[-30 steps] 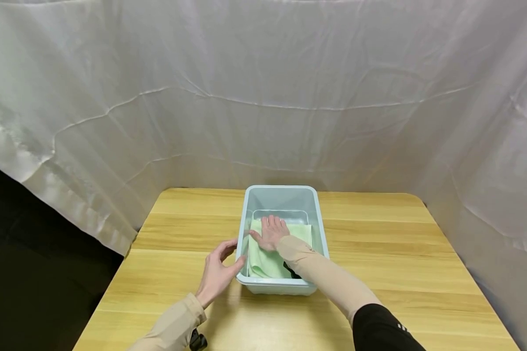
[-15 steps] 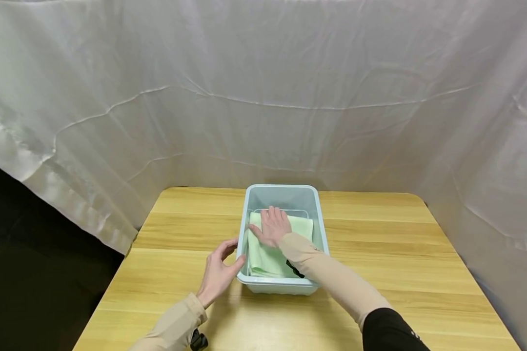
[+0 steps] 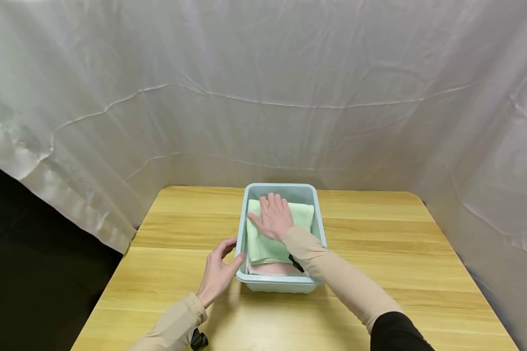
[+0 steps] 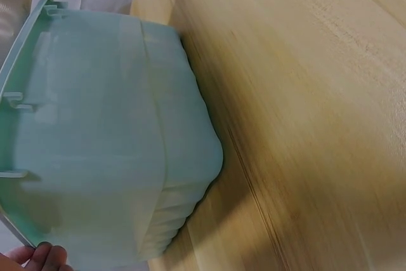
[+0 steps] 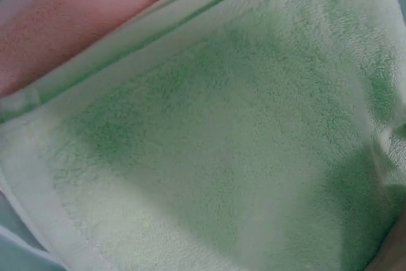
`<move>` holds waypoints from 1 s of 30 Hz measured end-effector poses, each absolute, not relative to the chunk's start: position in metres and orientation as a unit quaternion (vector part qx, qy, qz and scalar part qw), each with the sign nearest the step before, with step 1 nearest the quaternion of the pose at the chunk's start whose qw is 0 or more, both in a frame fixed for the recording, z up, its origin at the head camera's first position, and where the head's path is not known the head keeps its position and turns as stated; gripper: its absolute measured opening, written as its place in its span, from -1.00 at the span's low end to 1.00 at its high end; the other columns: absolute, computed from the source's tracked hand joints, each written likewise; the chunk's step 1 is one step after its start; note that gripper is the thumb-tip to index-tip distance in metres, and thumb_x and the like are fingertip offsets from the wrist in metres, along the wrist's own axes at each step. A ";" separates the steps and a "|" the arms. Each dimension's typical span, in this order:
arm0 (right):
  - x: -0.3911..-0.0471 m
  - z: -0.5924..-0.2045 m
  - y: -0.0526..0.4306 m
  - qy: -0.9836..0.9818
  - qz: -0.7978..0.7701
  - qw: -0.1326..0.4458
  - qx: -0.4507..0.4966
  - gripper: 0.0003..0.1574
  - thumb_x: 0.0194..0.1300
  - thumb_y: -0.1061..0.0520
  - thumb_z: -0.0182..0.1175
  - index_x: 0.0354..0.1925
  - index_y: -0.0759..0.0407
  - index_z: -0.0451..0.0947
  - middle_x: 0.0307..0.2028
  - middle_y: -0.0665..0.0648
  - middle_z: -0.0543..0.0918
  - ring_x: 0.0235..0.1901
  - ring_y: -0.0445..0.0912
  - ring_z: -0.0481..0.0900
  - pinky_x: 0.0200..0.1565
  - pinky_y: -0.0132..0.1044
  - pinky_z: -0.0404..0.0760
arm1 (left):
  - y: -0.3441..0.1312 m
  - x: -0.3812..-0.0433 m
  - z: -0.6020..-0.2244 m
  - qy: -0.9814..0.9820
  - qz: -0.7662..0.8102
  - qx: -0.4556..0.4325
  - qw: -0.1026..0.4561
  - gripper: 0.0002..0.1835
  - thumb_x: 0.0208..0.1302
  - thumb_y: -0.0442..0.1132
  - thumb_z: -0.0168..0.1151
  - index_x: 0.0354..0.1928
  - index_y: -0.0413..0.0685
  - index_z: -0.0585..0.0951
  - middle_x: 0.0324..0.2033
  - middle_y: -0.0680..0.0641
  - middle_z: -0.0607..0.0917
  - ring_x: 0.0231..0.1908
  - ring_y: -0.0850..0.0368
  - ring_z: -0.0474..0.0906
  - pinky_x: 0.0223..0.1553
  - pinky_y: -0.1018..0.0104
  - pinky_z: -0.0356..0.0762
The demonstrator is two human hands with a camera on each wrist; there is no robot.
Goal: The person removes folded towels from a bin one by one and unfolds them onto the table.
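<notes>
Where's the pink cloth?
In the head view, the pink cloth is inside the blue bin, at the end nearest the person, showing past the near edge of the green cloth. The right wrist view shows it at upper left.

And nothing is reading out on any of the three views right now: no text, label, brand, number or sign is showing legibly anywhere, from the head or from either wrist.
</notes>
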State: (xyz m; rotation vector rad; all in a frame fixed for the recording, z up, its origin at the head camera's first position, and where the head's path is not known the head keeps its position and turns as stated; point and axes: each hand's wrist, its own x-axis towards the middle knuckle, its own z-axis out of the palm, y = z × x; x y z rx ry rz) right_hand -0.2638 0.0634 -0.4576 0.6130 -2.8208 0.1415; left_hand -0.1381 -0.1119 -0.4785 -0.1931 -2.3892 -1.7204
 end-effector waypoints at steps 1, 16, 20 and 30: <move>-0.264 -0.456 0.064 -0.967 0.052 0.132 0.212 -0.20 0.49 -0.39 -0.13 0.17 0.29 0.35 -0.14 0.25 0.43 -0.14 0.10 0.34 -0.07 -0.10 0.41 | -0.112 -0.138 -0.479 -0.806 -0.581 -0.063 0.096 -0.55 0.22 -0.42 0.33 0.19 -0.22 0.59 0.10 -0.27 0.71 0.16 -0.21 0.63 0.31 -0.06 0.52; -0.258 -0.428 0.065 -0.958 0.081 0.155 0.229 -0.23 0.50 -0.35 -0.09 0.21 0.29 0.33 -0.13 0.26 0.41 -0.15 0.12 0.31 -0.09 -0.09 0.37 | -0.120 -0.139 -0.479 -0.802 -0.588 -0.040 0.098 -0.56 0.27 -0.43 0.30 0.21 -0.25 0.57 0.12 -0.31 0.69 0.18 -0.25 0.61 0.31 -0.11 0.51; -0.256 -0.422 0.064 -0.955 0.084 0.158 0.236 -0.24 0.50 -0.35 -0.10 0.17 0.29 0.33 -0.16 0.24 0.39 -0.17 0.11 0.29 -0.11 -0.11 0.35 | -0.125 -0.142 -0.480 -0.803 -0.587 -0.031 0.098 -0.55 0.27 -0.42 0.30 0.21 -0.26 0.56 0.13 -0.32 0.68 0.19 -0.25 0.61 0.31 -0.15 0.49; -0.253 -0.406 0.062 -0.944 0.090 0.196 0.250 -0.31 0.51 -0.30 -0.08 0.12 0.29 0.34 -0.19 0.23 0.36 -0.17 0.11 0.30 -0.13 -0.10 0.36 | -0.133 -0.147 -0.480 -0.804 -0.588 -0.020 0.090 -0.53 0.27 -0.41 0.29 0.23 -0.26 0.54 0.15 -0.33 0.66 0.21 -0.26 0.59 0.33 -0.19 0.45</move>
